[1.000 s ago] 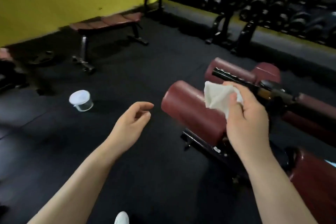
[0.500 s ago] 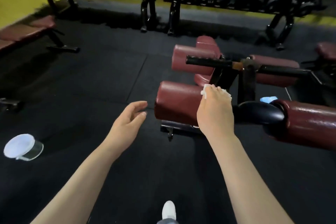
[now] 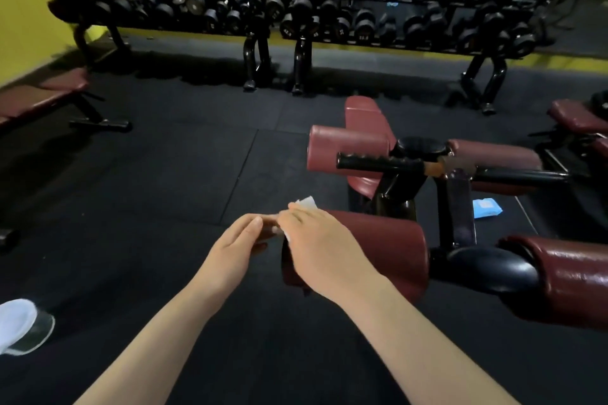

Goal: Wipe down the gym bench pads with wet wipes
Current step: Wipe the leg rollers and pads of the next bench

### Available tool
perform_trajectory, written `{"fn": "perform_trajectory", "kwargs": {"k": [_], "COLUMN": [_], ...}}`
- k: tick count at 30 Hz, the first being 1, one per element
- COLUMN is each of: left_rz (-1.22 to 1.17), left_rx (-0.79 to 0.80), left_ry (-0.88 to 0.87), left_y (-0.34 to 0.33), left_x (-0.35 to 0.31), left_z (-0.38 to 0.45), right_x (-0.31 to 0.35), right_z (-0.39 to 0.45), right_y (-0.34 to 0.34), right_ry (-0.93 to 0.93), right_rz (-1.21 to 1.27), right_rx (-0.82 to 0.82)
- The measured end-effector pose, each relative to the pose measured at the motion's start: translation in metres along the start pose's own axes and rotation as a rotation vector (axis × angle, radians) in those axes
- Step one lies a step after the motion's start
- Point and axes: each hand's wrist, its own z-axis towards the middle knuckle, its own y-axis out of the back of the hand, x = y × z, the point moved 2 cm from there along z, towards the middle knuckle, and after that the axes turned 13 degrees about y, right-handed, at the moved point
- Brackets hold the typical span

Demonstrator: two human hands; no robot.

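Head camera is showing the wiping step in progress on the near dark red cylindrical roller pad (image 3: 388, 246) of the gym bench. At about seven o'clock, a clear round tub with a white lid (image 3: 19, 325) is lying on the black rubber floor (image 3: 164, 174). Near the centre, the left hand (image 3: 230, 250) is reaching in with fingers nearly straight, its fingertips touching the left end of the pad and holding nothing. Just beside it, the right hand (image 3: 319, 246) is pressing the white wet wipe (image 3: 306, 202) flat on the pad, fingers spread over it. At three o'clock, a blue wipes packet (image 3: 487, 208) is lying on the floor. I judge the next move is calling for sweeping the wipe along the pad with steady pressure.
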Motion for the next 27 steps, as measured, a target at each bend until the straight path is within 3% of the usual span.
{"fn": "perform_trajectory", "kwargs": {"k": [4, 11, 16, 18, 23, 25, 27], "left_rz": [-0.074, 0.053, 0.137, 0.147, 0.091, 0.126, 0.179], "left_rx": [0.058, 0.274, 0.483, 0.530, 0.621, 0.645, 0.712], "left_ry": [0.021, 0.007, 0.015, 0.022, 0.085, 0.090, 0.057], "left_y": [-0.006, -0.008, 0.000, 0.005, 0.021, 0.024, 0.023], "left_x": [-0.003, -0.011, -0.011, -0.010, -0.016, -0.019, -0.023], "left_z": [0.028, 0.073, 0.104, 0.117, 0.146, 0.156, 0.159], "right_x": [-0.028, -0.075, -0.060, -0.044, 0.015, 0.022, 0.019], "right_z": [-0.028, -0.096, -0.043, 0.009, 0.101, 0.092, 0.064], "right_y": [0.022, 0.058, 0.037, 0.021, -0.023, -0.024, -0.018], "right_ry": [-0.070, -0.616, -0.977, -0.928, -0.552, -0.453, -0.479], "right_rz": [0.056, -0.017, -0.112, -0.087, -0.008, -0.103, -0.128], "right_rx": [-0.052, -0.158, 0.036, 0.147, 0.362, 0.327, 0.189]}}
